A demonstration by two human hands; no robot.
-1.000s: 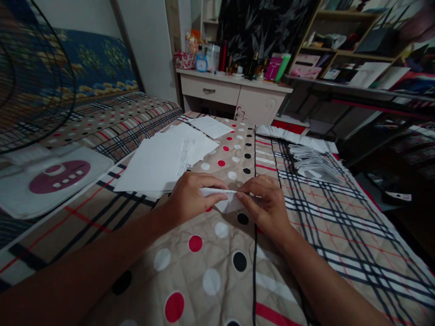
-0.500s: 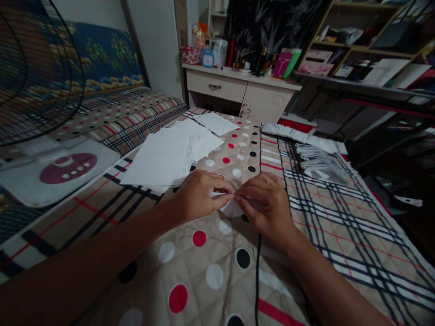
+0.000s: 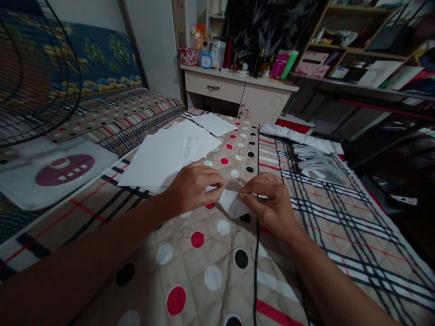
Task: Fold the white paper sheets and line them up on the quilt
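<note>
Over the bed, a small piece of white paper (image 3: 233, 204) is held between my two hands, with faint print near its upper edge. My left hand (image 3: 195, 188) is closed, its thumb and forefinger pinching the paper's left end. On the other side my right hand (image 3: 268, 199) pinches the right edge with thumb and fingertips. Part of the paper is hidden behind the fingers. Just beyond my left hand lies a pile of white sheets (image 3: 152, 156), with a printed strip near its right side.
Another white sheet stack (image 3: 215, 124) lies farther back. To the right are folded white papers in a heap (image 3: 317, 163) and a long row of them (image 3: 285, 132). A fan (image 3: 37, 90) stands at left. A dresser (image 3: 217, 88) and shelves (image 3: 360, 52) are behind the bed.
My hands have moved apart, the left one going left, so more of the small paper shows between them. The view has shifted slightly.
</note>
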